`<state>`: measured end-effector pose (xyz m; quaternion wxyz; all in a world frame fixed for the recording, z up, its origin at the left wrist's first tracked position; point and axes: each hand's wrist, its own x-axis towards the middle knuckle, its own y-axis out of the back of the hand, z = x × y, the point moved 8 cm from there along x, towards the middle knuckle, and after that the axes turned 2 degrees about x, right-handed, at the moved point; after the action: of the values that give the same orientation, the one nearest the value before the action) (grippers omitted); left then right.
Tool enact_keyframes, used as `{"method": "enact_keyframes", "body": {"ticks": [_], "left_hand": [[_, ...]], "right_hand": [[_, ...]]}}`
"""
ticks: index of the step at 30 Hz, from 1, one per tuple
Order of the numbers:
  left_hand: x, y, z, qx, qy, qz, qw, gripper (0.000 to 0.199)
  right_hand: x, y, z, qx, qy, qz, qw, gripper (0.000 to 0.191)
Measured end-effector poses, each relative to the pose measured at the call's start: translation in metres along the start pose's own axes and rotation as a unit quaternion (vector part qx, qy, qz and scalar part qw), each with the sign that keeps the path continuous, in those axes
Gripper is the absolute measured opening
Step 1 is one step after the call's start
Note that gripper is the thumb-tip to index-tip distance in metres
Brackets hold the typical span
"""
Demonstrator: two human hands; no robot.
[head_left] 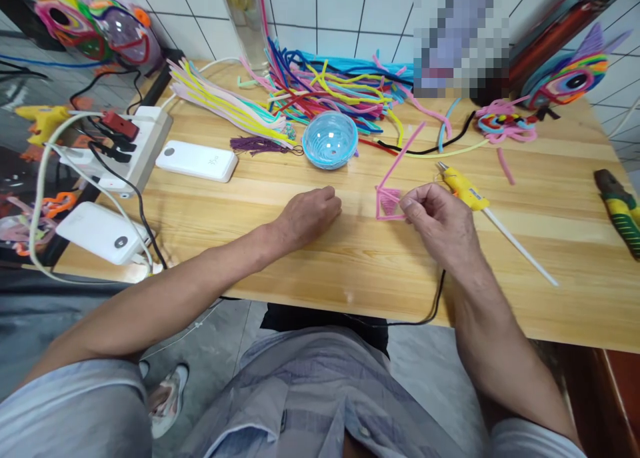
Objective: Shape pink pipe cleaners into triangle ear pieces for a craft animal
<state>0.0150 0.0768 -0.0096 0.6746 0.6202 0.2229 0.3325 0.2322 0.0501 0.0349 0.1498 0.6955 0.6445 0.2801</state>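
My right hand (443, 221) pinches the right end of a pink pipe cleaner (391, 203) between thumb and fingers. The pipe cleaner is bent into a small, roughly square shape with closely laid rows inside, and one long straight end slants up and to the right. On the table to its left rests my left hand (311, 218), fingers curled closed; no object shows at them. Beside my right hand lies a yellow hot glue gun (463, 188) with a white glue stick (523, 248) out of its back. A blue coiled bowl (330, 140) stands beyond my hands.
Behind the bowl lie many coloured pipe cleaners (330, 95). White power banks (196, 161) and a power strip (143, 145) with cables are at the left. Pliers (620, 211) lie at the right edge. A decorated fish-like figure (570, 81) stands back right.
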Motion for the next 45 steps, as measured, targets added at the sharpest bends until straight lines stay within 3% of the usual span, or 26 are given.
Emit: {"method": "enact_keyframes", "body": {"ticks": [6,10,26,35,42,45], "left_hand": [[-0.008,0.005,-0.008,-0.105,0.004,0.031,0.994,0.03],[-0.016,0.005,-0.007,-0.124,-0.01,0.011,0.992,0.032],[-0.004,0.006,0.015,0.051,-0.009,-0.087,0.995,0.032],[-0.001,0.0,-0.004,0.032,0.025,-0.018,0.999,0.029],[-0.01,-0.006,0.006,-0.058,-0.042,0.009,0.997,0.03],[-0.015,-0.005,0.002,-0.049,-0.027,-0.001,0.998,0.026]], "right_hand": [[0.0,0.0,0.0,0.001,-0.009,-0.003,1.0,0.025],[0.0,0.0,0.0,0.002,-0.005,-0.002,1.0,0.024],[0.0,-0.001,0.002,0.003,-0.021,-0.005,1.0,0.029],[0.0,0.0,0.0,0.006,-0.016,-0.002,1.0,0.028],[0.0,-0.001,0.002,0.008,-0.014,0.002,1.0,0.03],[-0.001,0.0,0.004,0.009,-0.015,0.007,1.0,0.03]]}}
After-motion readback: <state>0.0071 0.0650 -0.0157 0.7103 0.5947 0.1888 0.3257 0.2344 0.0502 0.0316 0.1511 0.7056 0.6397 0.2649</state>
